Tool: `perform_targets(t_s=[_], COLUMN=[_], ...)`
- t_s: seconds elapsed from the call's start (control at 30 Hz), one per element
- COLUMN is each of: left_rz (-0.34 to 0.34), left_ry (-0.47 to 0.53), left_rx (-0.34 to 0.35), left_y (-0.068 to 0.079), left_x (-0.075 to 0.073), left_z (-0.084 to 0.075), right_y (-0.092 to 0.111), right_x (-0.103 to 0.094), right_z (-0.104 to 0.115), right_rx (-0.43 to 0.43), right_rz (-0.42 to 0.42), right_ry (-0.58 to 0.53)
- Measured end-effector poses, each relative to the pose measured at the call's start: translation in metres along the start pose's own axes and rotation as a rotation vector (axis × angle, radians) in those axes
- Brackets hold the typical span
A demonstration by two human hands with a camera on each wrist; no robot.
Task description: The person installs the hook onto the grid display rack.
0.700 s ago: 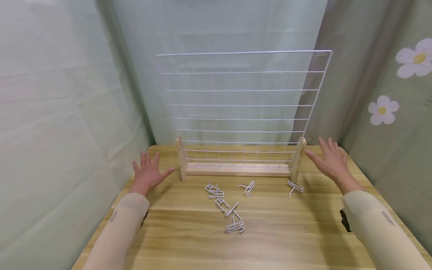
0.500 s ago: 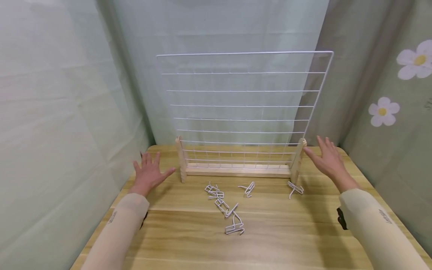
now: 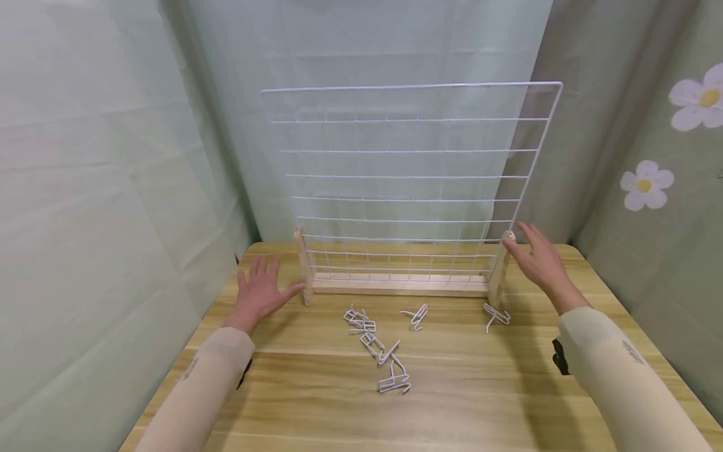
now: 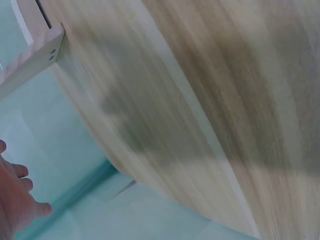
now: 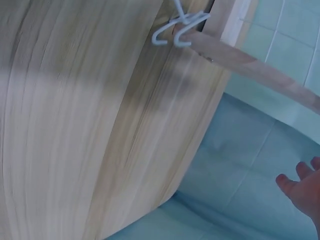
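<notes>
head: wood-footed white wire rack [image 3: 407, 177]

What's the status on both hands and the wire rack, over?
Left hand, right hand open, empty, flanking the wire rack. Rack standing on table. Loose white hooks lie in front.

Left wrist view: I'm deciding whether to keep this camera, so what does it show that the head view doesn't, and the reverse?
Only the left wrist view: two dark spots low on the left wooden upright.
Only the head view: the wire hooks, the right hand and the printed daisies.
Both: that upright, the left hand and the tabletop.
</notes>
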State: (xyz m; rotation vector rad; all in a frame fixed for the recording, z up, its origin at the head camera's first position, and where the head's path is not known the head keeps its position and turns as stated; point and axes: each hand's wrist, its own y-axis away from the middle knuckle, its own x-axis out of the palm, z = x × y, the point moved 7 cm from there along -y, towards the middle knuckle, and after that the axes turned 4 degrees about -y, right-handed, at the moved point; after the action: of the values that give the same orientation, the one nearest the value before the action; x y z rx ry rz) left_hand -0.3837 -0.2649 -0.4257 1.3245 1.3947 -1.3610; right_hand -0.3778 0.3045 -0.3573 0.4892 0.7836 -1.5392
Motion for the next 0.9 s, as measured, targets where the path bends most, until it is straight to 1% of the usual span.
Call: perform_targets(t_s=[0.23, 0.4, 0.6, 0.67, 0.9], left_rz=[0.021, 0.012, 0.01, 0.01, 0.02], left_ry=[0.024, 0.025, 0.049, 0.056, 0.069], left_rx=[0.008, 0.012, 0.035, 0.042, 0.046], left_y=[0.002, 0.004, 0.006, 0.008, 0.012], left_x=[0.003, 0.005, 0.008, 0.009, 0.009], left_z=[-0.005, -0.007, -0.015, -0.018, -0.026], right_y=[-0.005, -0.005, -0.003, -0.003, -0.004], right_x=[0.002, 0.003, 0.001, 0.0, -0.002], right_z=[0.004, 0.005, 0.004, 0.004, 0.001], right_rx=[0.009, 0.023, 0.055, 0.053, 0.051], right_rz=[-0.041, -0.088, -0.134, -0.152, -0.183], right_ry=[-0.106, -0.188, -0.286, -0.303, -0.31])
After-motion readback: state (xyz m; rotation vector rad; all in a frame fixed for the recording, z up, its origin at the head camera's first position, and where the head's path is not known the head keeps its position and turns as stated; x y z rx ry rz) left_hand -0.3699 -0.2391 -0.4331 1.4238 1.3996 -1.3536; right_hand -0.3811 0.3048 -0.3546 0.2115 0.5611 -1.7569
